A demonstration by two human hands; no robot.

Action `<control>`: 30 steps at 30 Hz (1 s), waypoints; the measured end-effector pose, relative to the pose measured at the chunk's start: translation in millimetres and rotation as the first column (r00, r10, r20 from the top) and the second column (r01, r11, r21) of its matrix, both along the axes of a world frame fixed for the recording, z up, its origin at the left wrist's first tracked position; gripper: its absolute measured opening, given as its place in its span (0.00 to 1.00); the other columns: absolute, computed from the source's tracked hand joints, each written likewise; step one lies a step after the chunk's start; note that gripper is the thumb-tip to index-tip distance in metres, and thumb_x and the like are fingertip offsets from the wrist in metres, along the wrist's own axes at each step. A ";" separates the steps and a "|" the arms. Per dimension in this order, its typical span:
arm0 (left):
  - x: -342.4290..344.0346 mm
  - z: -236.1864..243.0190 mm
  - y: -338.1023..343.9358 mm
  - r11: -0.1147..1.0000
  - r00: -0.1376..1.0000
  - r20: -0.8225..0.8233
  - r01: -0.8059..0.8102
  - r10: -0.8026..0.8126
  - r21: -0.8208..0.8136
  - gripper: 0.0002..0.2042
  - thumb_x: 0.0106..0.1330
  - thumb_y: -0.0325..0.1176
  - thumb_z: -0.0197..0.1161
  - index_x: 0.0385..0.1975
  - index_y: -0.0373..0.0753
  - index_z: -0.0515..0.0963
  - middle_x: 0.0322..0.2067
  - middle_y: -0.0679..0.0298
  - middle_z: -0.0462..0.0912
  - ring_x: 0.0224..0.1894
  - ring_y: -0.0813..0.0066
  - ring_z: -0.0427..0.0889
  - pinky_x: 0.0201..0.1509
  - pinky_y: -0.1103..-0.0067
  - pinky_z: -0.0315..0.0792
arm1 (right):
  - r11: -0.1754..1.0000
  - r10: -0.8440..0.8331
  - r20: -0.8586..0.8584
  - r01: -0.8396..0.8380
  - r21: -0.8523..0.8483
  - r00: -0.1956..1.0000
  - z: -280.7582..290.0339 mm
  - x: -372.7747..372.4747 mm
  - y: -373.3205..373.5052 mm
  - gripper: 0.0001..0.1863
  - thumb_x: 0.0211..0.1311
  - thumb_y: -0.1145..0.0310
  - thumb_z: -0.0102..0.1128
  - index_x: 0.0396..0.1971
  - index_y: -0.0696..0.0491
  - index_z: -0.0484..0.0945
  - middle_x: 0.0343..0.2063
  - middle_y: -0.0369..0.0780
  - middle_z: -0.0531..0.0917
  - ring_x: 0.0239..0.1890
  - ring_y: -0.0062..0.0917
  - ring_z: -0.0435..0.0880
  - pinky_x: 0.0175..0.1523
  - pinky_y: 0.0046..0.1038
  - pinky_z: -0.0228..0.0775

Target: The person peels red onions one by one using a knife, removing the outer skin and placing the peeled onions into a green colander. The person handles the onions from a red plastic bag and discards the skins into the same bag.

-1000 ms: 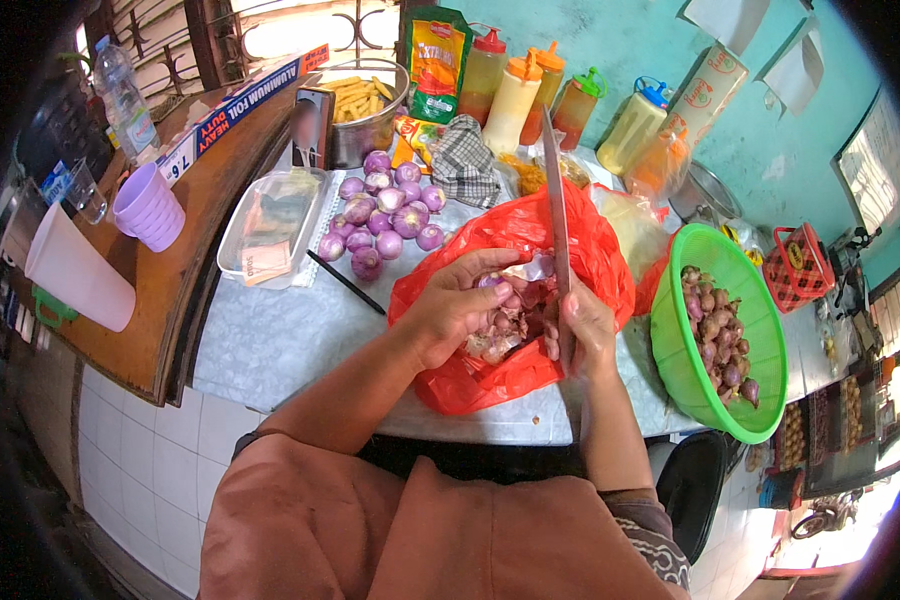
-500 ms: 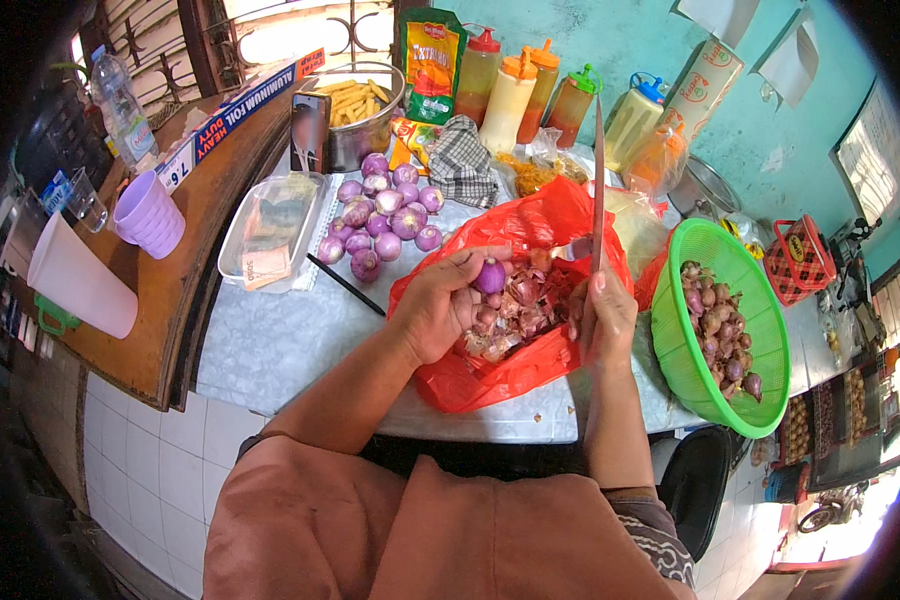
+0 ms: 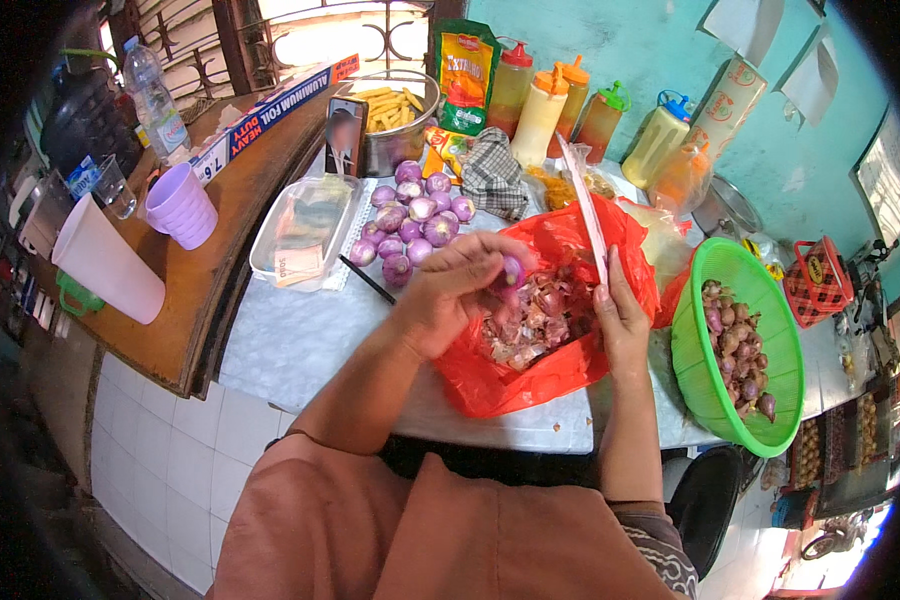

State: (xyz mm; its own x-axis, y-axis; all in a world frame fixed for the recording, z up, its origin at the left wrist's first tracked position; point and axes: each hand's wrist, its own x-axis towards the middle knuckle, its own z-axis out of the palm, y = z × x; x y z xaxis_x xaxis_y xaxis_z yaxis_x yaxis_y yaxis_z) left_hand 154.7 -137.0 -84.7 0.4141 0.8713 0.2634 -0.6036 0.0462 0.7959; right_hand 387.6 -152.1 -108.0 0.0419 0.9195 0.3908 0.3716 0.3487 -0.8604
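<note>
My left hand (image 3: 452, 292) holds a peeled purple shallot (image 3: 511, 270) in its fingertips above a red plastic bag (image 3: 530, 375) full of shallot skins (image 3: 530, 325). My right hand (image 3: 622, 318) grips a knife (image 3: 586, 208), its long blade pointing up and away over the bag. A pile of peeled purple shallots (image 3: 410, 220) lies on the counter just left of the bag. A green basket (image 3: 712, 395) of unpeeled shallots (image 3: 734, 335) stands to the right of my right hand.
A clear plastic box (image 3: 302, 228), a metal pot of fries (image 3: 388, 118), several sauce bottles (image 3: 542, 112) and a checked cloth (image 3: 490, 172) stand behind. Purple cups (image 3: 180, 205) and a white jug (image 3: 105, 265) sit on the wooden ledge at left.
My left hand has lifted a peeled shallot out of the skins in the bag. The knife in my right hand has tilted a little to the left.
</note>
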 end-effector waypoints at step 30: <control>106.5 72.0 -28.6 0.065 0.555 -0.089 0.064 0.827 0.996 0.11 0.51 0.21 0.57 0.36 0.35 0.75 0.39 0.55 0.77 0.41 0.59 0.75 0.47 0.70 0.67 | 0.995 -0.072 0.309 0.049 0.083 0.948 -7.0 3.5 -8.8 0.29 0.57 0.54 0.49 0.59 0.45 0.59 0.27 0.46 0.80 0.31 0.39 0.80 0.36 0.38 0.71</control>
